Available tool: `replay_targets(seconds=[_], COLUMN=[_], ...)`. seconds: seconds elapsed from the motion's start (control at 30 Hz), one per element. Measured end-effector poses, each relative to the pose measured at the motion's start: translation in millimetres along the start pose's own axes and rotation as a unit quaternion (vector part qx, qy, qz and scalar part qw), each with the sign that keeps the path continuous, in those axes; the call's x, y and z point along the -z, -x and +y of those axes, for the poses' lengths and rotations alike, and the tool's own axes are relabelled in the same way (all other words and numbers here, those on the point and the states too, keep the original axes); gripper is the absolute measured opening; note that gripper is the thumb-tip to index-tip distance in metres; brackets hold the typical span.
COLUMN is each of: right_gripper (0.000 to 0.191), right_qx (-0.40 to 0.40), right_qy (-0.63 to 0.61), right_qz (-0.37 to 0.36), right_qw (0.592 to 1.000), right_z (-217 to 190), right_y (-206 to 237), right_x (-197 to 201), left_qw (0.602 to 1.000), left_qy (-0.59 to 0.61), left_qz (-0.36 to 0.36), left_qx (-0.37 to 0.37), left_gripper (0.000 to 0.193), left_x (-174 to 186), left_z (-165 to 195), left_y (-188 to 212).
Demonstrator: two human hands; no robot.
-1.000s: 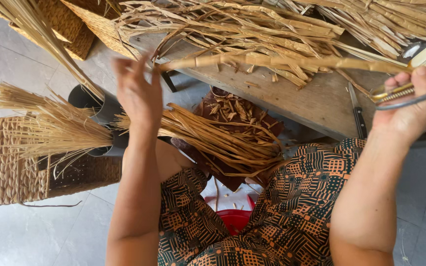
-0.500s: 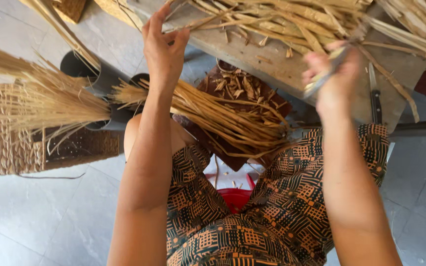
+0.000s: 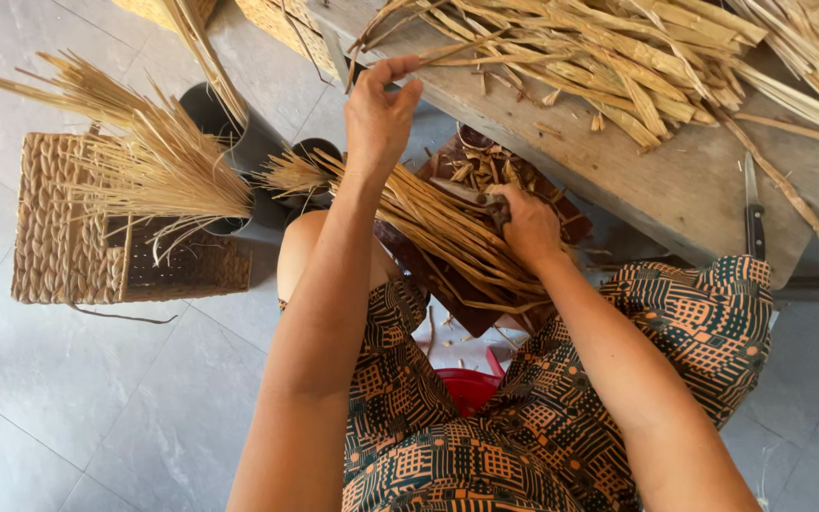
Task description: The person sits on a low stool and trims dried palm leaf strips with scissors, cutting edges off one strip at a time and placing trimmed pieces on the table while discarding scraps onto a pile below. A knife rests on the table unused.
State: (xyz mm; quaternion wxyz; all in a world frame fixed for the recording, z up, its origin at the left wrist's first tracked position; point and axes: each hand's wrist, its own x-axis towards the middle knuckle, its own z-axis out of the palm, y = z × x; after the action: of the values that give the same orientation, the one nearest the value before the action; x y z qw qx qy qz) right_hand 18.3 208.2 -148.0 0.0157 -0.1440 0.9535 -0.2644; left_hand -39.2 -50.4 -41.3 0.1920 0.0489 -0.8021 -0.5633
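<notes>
Both bare forearms reach forward from the lower edge of the view, away from the body. The left arm runs nearly straight up the frame, wrist extended, and the left hand [image 3: 379,112] is raised with its back to the camera; the thumb and forefinger are pinched together at the top while the other fingers curl loosely. The right arm angles in from the lower right, elbow bent. The right hand [image 3: 526,226] sits lower, nearer the lap, knuckles up, fingers closed in a grip.
</notes>
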Motion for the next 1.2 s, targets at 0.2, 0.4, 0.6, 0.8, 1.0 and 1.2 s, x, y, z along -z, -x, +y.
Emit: replay_targets(seconds=[0.2, 0.4, 0.6, 0.8, 1.0, 1.2], right_gripper=[0.044, 0.047, 0.046, 0.049, 0.043, 0.045], right_qx=[-0.042, 0.005, 0.001, -0.025, -0.001, 0.025], right_qy=[-0.103, -0.263, -0.299, -0.337, -0.468, -0.563], right_qz=[0.064, 0.145, 0.082, 0.027, 0.156, 0.186], right_qw=[0.992, 0.954, 0.951, 0.941, 0.870, 0.805], right_z=[-7, -15, -30, -32, -35, -41], right_y=[-11, 11, 36, 30, 23, 26], right_x=[53, 110, 112, 98, 127, 151], left_qw=[0.997, 0.936, 0.915, 0.911, 0.940, 0.965], left_qy=[0.004, -0.002, 0.292, 0.353, 0.290, 0.145], left_qz=[-0.050, -0.285, -0.198, -0.148, -0.173, -0.216], left_qx=[0.064, 0.204, 0.197, 0.150, 0.054, 0.019], left_gripper=[0.026, 0.038, 0.032, 0.029, 0.021, 0.024], left_x=[4, -5, -26, -24, -46, -66], left_z=[1, 10, 20, 34, 66, 96], left_y=[-3, 13, 15, 14, 47, 95])
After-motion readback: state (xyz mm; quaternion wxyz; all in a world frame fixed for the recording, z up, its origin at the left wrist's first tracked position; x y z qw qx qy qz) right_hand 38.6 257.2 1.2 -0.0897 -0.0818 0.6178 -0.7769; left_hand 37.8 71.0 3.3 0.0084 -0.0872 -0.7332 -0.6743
